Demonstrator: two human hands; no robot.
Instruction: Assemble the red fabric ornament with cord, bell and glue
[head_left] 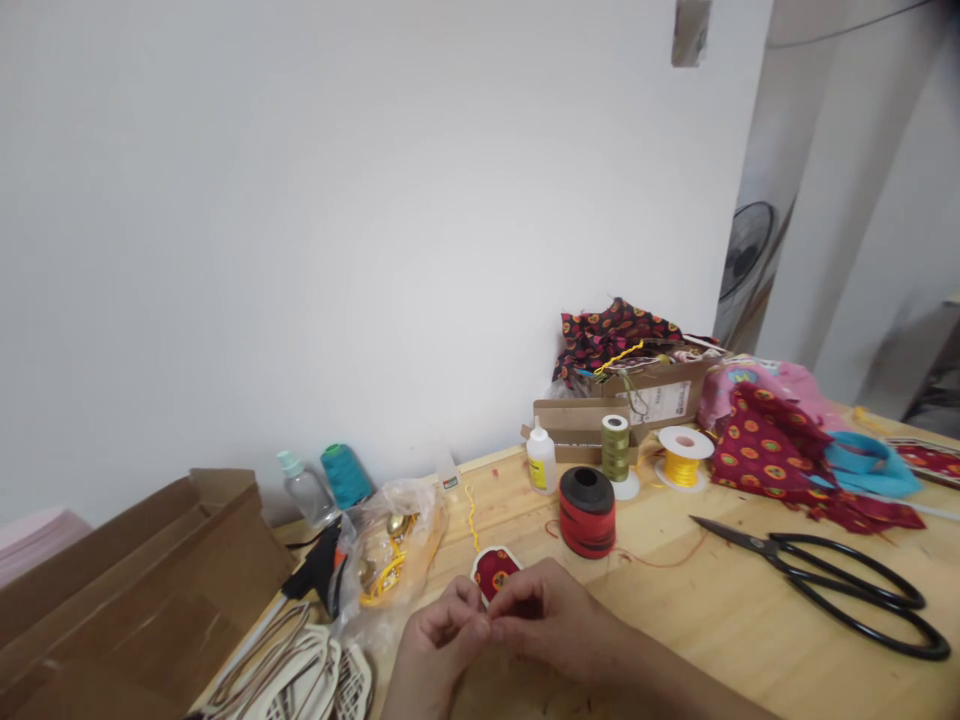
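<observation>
Low in the middle of the view my left hand and my right hand meet over a wooden table, fingertips pinched together. Between them sits a small red patterned fabric piece with a white edge, and a yellow cord runs up from it. Both hands are closed in a pinch on that piece or its cord; exactly what the fingertips grip is too small to tell. A red thread spool with a black core stands just behind my right hand.
Large black scissors lie at the right. Behind are an olive spool, a yellow spool, a glue bottle, a cardboard box with patterned fabric, red cloth. Left: a plastic bag of gold parts, a flat cardboard box.
</observation>
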